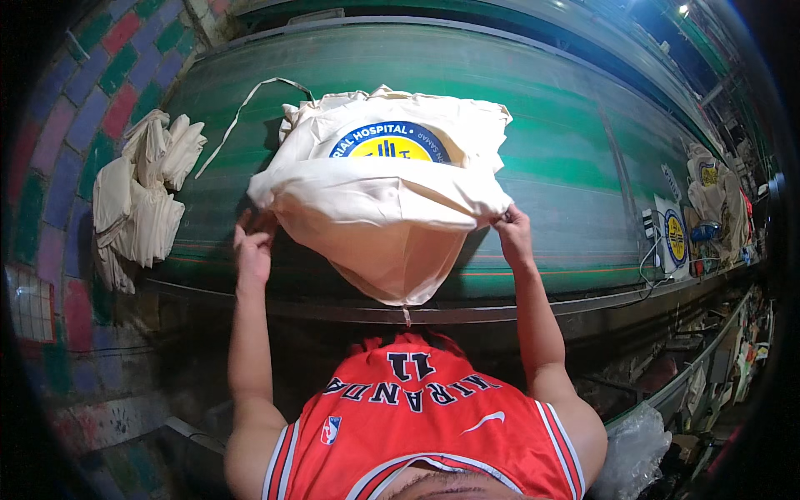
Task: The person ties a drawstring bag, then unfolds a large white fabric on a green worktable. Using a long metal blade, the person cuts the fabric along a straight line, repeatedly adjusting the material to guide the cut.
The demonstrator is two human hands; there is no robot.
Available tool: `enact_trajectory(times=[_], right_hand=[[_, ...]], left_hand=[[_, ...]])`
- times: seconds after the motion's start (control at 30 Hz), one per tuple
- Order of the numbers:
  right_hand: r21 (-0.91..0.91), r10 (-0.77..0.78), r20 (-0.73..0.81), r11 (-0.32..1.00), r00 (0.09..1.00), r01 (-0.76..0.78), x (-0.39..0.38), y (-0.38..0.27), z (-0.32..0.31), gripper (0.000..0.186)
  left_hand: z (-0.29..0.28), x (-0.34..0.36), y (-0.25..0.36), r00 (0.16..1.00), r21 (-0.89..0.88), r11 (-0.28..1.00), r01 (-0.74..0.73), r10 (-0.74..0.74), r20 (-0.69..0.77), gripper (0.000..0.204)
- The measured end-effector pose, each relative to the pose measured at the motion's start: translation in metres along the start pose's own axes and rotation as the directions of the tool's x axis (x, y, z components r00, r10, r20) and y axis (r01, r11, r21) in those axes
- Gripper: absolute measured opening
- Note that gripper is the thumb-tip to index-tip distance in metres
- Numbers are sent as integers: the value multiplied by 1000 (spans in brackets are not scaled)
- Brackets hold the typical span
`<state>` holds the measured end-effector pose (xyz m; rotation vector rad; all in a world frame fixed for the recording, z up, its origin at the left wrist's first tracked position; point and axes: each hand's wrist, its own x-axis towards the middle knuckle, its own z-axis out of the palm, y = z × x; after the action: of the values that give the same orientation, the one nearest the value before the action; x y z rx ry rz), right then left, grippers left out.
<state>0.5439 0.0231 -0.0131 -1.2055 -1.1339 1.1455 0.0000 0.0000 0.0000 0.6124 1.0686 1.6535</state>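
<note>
A cream cloth tote bag [379, 200] with a round blue and yellow print lies on the green table [550, 158], folded over on itself, its lower part hanging past the table's near edge. My left hand [252, 247] grips the bag's left edge. My right hand [512, 231] pinches its right edge. Both arms are raised and spread apart, holding the fabric wide. A long strap [242, 112] trails from the bag toward the upper left.
A pile of the same cream bags [142, 187] lies at the table's left end. More printed bags [708, 196], a cable and small items sit far right. Coloured floor tiles [75, 108] lie at left, a clear plastic bag [635, 446] at lower right.
</note>
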Motion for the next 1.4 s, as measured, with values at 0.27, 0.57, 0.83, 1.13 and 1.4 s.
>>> enact_trajectory(times=[0.27, 0.57, 0.83, 1.13, 1.4], right_hand=[[-318, 431, -205, 819, 879, -476, -97, 65, -9, 25], [260, 589, 351, 685, 728, -680, -133, 58, 57, 42], [362, 637, 315, 605, 703, -710, -143, 53, 72, 54], [-150, 564, 76, 822, 822, -549, -183, 43, 61, 46], [-425, 245, 720, 896, 650, 133, -214, 59, 94, 40]], left_hand=[[-17, -100, -78, 833, 162, 819, 551, -552, -41, 21], [34, -129, -141, 726, 11, 726, 687, -687, 38, 30], [90, -180, -150, 583, 338, 564, 753, -810, 53, 22], [133, -201, -132, 695, 275, 710, 649, -700, 165, 7], [143, -196, -98, 660, 4, 680, 733, -714, 235, 15]])
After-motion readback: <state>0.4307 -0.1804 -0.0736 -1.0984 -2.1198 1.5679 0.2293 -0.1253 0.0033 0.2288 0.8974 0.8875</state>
